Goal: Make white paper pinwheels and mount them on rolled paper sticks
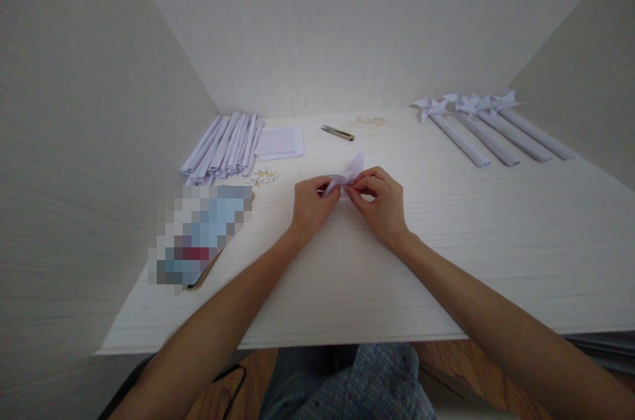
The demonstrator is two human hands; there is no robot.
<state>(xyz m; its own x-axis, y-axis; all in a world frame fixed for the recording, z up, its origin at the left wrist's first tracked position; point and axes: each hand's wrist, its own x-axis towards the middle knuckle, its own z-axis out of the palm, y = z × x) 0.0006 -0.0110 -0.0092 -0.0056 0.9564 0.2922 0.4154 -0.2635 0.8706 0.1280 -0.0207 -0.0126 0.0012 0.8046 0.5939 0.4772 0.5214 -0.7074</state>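
Observation:
My left hand [311, 206] and my right hand [381, 200] meet over the middle of the white table [446, 261]. Both pinch a small folded piece of pale lilac paper [348, 172], whose pointed flap sticks up between the fingers. The fingers of both hands are curled tight on the paper. Part of the paper is hidden under my fingers.
A pile of rolled paper sticks [224, 146] and a stack of paper squares [280, 141] lie at the back left, with small pins [262, 176] beside them. Snips [337, 133] lie at the back. Several paper pinwheels [489, 126] lie at the back right. A blurred flat item [201, 235] sits left.

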